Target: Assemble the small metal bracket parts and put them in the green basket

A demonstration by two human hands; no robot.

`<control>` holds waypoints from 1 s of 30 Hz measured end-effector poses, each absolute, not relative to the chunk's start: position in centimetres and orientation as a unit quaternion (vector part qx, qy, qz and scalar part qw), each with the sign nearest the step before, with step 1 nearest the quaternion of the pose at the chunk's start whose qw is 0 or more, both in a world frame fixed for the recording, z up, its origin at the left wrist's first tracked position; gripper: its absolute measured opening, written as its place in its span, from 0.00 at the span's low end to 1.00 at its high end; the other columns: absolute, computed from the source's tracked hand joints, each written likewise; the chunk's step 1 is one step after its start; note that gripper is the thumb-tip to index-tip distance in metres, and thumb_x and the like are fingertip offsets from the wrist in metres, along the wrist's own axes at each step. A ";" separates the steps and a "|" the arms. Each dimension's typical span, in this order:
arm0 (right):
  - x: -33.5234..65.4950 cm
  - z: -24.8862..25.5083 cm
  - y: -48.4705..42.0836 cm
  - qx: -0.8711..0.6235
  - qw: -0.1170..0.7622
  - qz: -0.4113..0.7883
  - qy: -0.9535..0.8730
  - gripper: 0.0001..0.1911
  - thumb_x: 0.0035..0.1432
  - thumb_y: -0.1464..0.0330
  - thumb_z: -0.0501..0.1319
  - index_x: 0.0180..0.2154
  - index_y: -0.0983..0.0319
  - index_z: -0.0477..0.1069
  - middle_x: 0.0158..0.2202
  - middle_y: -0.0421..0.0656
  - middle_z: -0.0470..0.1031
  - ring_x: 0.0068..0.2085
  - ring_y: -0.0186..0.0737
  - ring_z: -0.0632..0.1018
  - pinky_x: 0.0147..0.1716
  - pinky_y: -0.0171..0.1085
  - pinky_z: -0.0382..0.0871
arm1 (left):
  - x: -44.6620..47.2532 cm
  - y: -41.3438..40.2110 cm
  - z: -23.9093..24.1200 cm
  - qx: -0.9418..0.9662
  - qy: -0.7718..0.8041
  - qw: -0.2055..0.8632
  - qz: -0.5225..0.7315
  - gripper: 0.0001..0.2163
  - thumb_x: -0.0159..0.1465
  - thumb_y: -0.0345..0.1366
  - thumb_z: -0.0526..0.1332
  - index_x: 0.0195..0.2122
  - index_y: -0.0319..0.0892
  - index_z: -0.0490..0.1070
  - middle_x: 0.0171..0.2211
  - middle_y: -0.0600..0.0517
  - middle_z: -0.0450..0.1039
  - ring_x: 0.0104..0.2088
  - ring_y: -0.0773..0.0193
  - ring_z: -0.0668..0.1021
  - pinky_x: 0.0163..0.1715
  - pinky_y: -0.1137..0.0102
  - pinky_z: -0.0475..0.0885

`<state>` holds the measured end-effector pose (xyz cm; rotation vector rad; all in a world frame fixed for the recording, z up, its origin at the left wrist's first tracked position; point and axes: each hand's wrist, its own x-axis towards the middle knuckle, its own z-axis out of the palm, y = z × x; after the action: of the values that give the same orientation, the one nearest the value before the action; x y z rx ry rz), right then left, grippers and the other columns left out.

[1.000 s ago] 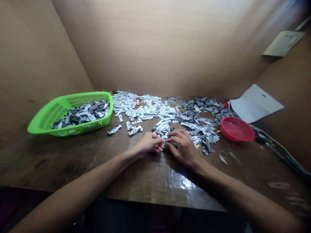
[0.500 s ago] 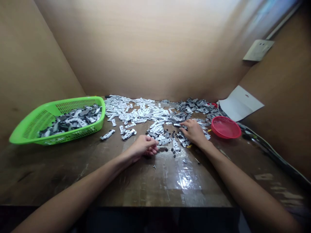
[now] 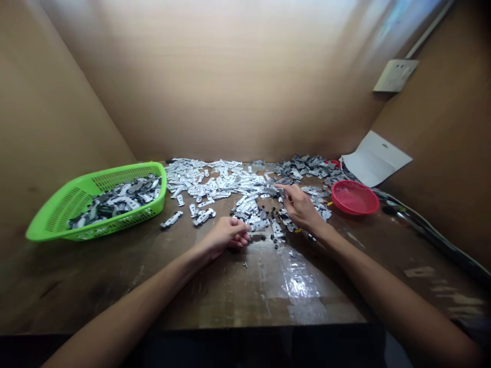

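My left hand [image 3: 229, 235] rests low over the table, thumb and fingers pinched together. What lies between them is too small to make out. Just beyond its fingertips are white toy-car pieces and small black wheels [image 3: 263, 237]. My right hand [image 3: 303, 208] reaches over the pile, index finger stretched forward and thumb apart from it. Its fingertip touches or hovers at a grey piece among the white toy-car bodies [image 3: 245, 186]. A white car with black wheels [image 3: 276, 230] lies between the hands. Two more cars, one of them a white car [image 3: 204, 216], lie left.
A green basket [image 3: 36, 231] of car parts stands at the left. Grey car parts [image 3: 307, 166] are heaped at the back right, near a red bowl [image 3: 355, 198] and a white card [image 3: 378, 158]. Cables [image 3: 425, 232] run along the right wall. A tiny piece [image 3: 245, 265] lies in front.
My right hand has shifted slightly back and its index finger now extends farther over the pile. My left hand keeps its pinch in nearly the same place. The view has turned slightly.
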<state>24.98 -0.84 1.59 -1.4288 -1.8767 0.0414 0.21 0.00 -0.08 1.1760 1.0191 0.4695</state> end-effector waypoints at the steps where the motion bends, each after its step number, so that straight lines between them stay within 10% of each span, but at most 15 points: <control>1: 24.7 1.7 -1.0 -0.554 0.389 0.040 -0.735 0.17 0.57 0.73 0.51 0.47 0.59 0.68 0.34 0.44 0.69 0.32 0.39 0.70 0.34 0.37 0.64 | 0.2 0.0 -0.1 0.524 0.456 0.688 0.209 0.12 0.52 0.40 0.65 0.30 0.35 0.71 0.25 0.49 0.74 0.20 0.74 0.72 0.20 0.79 0.67; 10: 24.0 1.8 -1.6 -0.500 0.489 0.350 -0.623 0.14 0.57 0.62 0.54 0.45 0.60 0.64 0.34 0.41 0.70 0.28 0.35 0.75 0.28 0.35 0.70 | 0.2 0.0 -0.1 0.526 0.454 0.689 0.206 0.11 0.53 0.40 0.64 0.30 0.36 0.71 0.25 0.49 0.74 0.20 0.75 0.72 0.20 0.80 0.67; 30: 21.7 3.0 -3.4 -0.505 0.458 0.486 -0.547 0.12 0.45 0.64 0.66 0.29 0.66 0.70 0.23 0.43 0.75 0.23 0.32 0.73 0.23 0.32 0.67 | 0.2 0.1 -0.5 0.529 0.459 0.680 0.216 0.12 0.52 0.40 0.65 0.30 0.35 0.72 0.25 0.48 0.74 0.20 0.73 0.73 0.20 0.79 0.68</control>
<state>21.75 -3.43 3.03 -1.2430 -1.3478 1.1982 0.16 0.06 -0.49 1.1879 1.0302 0.4849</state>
